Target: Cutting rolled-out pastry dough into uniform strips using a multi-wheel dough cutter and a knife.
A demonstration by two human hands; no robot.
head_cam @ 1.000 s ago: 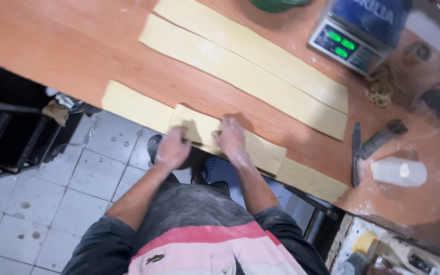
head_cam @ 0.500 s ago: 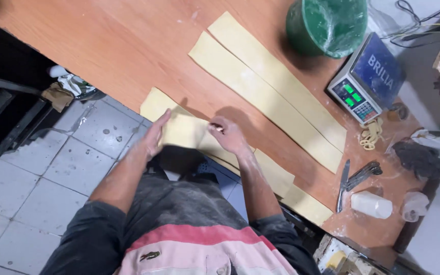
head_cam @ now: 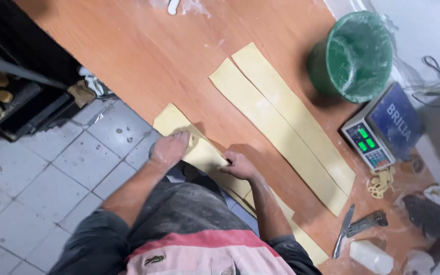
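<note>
Both hands, left hand (head_cam: 169, 148) and right hand (head_cam: 239, 165), press flat with spread grip on the near dough strip (head_cam: 199, 153) on the wooden surface (head_cam: 143, 61).

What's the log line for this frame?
left hand: on near dough strip | right hand: on same strip | two dough strips beyond | bucket, scale far side

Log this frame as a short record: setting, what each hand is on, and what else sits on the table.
setting: wooden table beside a tiled floor
left hand: pressed on the near dough strip, at the table edge
right hand: on the same strip, further along
other dough: two long strips side by side
far side: green bucket, digital scale
near right: knife, white block
</note>
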